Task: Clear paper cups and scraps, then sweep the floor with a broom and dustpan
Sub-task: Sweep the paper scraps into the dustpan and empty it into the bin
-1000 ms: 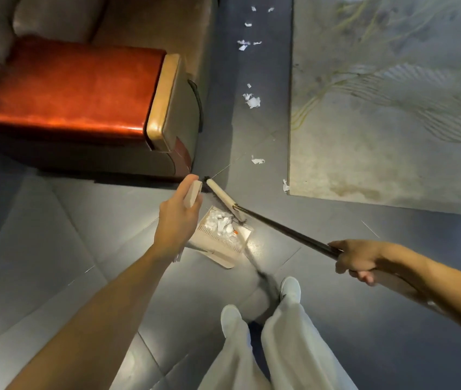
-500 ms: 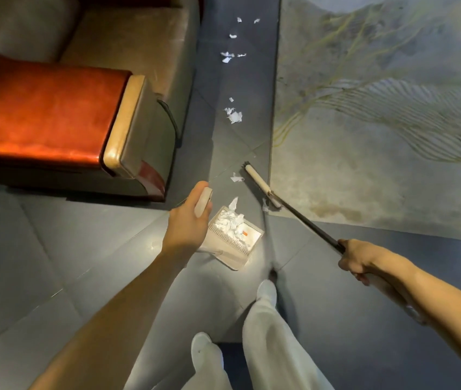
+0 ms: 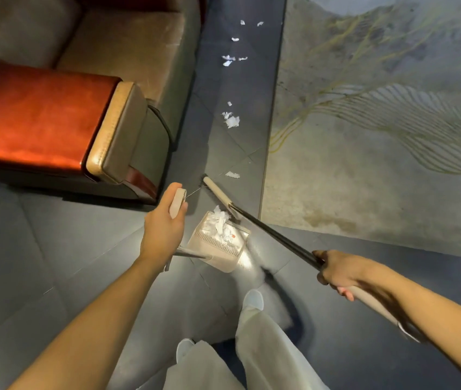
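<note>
My left hand [image 3: 163, 225] grips the beige top of the dustpan's handle [image 3: 177, 202]. The beige dustpan [image 3: 218, 249] sits on the dark floor just right of that hand, holding a heap of white paper scraps [image 3: 220, 225]. My right hand [image 3: 339, 273] grips the broom's dark pole [image 3: 274, 235], which runs up-left to the beige broom head [image 3: 216, 191] on the floor beyond the pan. One scrap [image 3: 232, 174] lies just past the broom head. More scraps [image 3: 231, 121] and a further cluster [image 3: 228, 59] trail away along the floor strip.
A sofa with a red leather arm [image 3: 40, 116] and tan cushion edge [image 3: 116, 130] stands at the left. A pale patterned rug [image 3: 378, 122] covers the right side, its edge along the scrap strip. My white-trousered legs and shoe [image 3: 253, 299] are below the dustpan.
The view has shifted as I stepped forward. The broom head swung left, from near the rug edge back to just beyond the dustpan. Both hands keep their grips.
</note>
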Demonstrator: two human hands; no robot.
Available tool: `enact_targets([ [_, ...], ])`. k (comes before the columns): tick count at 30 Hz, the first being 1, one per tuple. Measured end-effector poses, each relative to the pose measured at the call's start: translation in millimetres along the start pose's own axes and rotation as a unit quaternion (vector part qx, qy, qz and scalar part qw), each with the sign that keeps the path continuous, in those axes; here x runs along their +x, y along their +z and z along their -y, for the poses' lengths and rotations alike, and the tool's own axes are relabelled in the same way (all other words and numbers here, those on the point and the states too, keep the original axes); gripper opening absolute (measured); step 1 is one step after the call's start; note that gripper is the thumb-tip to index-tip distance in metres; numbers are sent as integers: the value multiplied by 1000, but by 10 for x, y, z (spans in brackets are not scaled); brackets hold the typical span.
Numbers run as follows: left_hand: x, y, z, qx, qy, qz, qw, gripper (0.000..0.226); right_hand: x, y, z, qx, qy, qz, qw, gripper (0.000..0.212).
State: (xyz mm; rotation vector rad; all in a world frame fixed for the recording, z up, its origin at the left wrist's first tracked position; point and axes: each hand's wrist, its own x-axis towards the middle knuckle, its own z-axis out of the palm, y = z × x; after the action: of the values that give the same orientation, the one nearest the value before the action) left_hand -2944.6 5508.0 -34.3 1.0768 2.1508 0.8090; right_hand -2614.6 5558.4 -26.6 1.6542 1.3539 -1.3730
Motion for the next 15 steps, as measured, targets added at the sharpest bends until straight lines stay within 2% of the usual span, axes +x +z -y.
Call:
enact_targets([
  [4, 75, 16, -7, -21, -32, -35, 999, 36, 10, -397, 191, -65, -23, -59, 996, 60],
  [8, 233, 1, -79, -31, 0, -56, 998, 31, 263, -685, 546, -113, -24, -99, 988, 40],
  [15, 763, 16, -266, -29, -1, -85, 996, 27, 701, -1057, 1282, -230, -4, -140, 963, 29],
])
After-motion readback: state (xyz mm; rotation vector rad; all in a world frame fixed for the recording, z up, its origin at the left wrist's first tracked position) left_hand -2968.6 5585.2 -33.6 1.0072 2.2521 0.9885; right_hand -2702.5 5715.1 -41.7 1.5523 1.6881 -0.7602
